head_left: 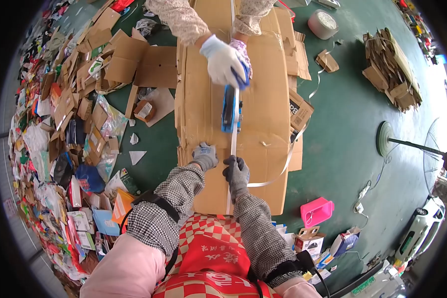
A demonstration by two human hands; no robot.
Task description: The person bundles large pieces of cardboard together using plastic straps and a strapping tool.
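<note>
A large brown cardboard stack (263,74) fills the middle, with a white strap (234,144) running lengthwise over it. On the strap lies a blue strapping tool (228,109). My right hand (237,174), in a grey glove, is closed on the strap just below the tool. My left hand (204,156), also gloved in grey, presses on the cardboard left of the strap with its fingers curled; nothing shows in it. Across from me, another person's gloved hands (226,62) are at the tool's far end. A loose length of strap curves off to the right.
Piled waste and cardboard (94,134) cover the left side. To the right stand a pink basket (317,212), a strap roll (322,24), a bundle of flattened cardboard (392,72) and a fan (432,154). Small boxes (310,241) lie at the lower right.
</note>
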